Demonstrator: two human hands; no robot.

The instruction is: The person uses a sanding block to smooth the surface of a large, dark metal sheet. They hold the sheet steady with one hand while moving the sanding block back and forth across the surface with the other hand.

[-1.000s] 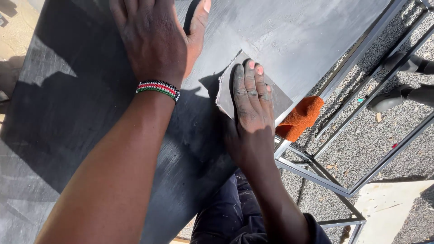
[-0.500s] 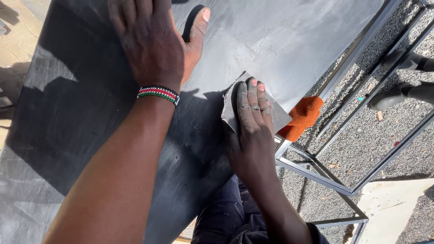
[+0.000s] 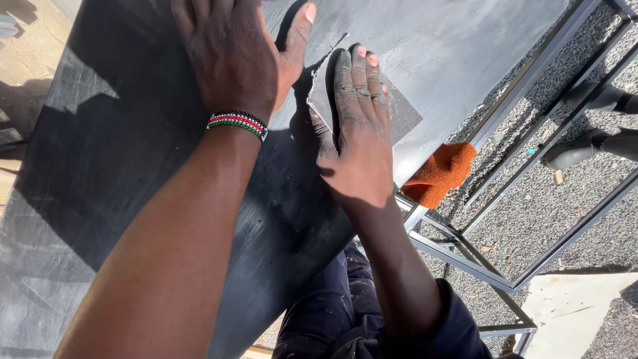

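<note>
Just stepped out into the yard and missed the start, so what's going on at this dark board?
A person leans over a large dark panel. The right hand lies flat on a grey abrasive sheet, pressing it against the panel near its right edge. The left hand, with a beaded bracelet at the wrist, rests palm down on the panel beside it. An orange cloth sits at the panel's edge, by a metal frame on gravel.

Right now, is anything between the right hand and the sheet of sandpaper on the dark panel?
Nothing visible: the right hand lies flat on the grey sandpaper sheet, pressing it to the dark panel. The left hand rests beside it, apart.
</note>
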